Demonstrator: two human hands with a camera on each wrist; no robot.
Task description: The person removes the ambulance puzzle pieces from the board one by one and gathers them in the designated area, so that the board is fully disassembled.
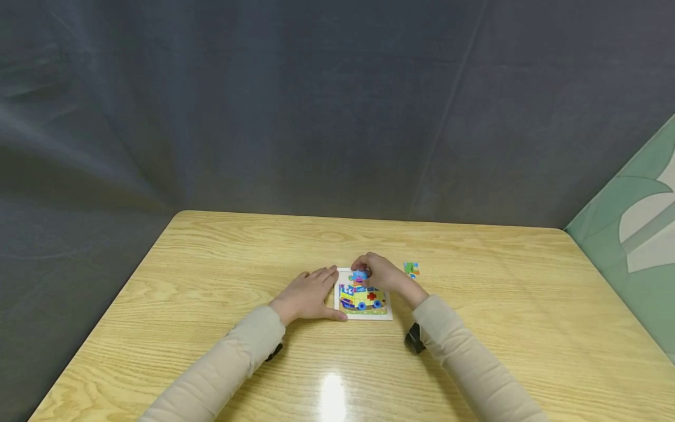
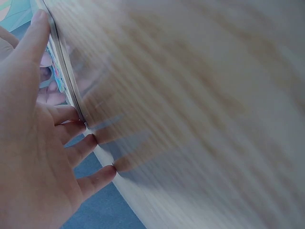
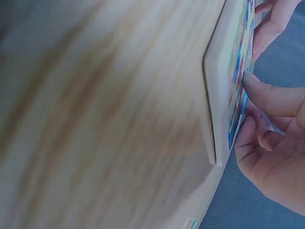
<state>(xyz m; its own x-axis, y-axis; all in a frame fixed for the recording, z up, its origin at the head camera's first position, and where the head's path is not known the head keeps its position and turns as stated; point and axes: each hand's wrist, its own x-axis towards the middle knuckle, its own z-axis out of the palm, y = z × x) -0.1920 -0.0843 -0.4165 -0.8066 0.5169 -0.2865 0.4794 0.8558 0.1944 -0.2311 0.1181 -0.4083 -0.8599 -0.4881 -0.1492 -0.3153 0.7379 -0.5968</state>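
A small picture puzzle in a white frame (image 1: 364,317), showing a yellow ambulance with a red cross, lies flat on the wooden table. My left hand (image 1: 308,296) has its fingers spread, with thumb and fingertips resting along the frame's left edge. Over the upper part of the puzzle, my right hand (image 1: 384,274) pinches a blue puzzle piece (image 1: 359,275) between thumb and curled fingers. In the right wrist view, the right thumb (image 3: 274,98) sits close over the picture; the fingers partly hide the piece. Part of the puzzle's upper right is covered by the right hand.
One loose puzzle piece (image 1: 411,268), green and blue with some orange, lies on the table (image 1: 501,316) to the right of the frame. A dark curtain (image 1: 316,117) hangs behind the table's back edge. Black wrist devices (image 1: 415,339) show below both sleeves.
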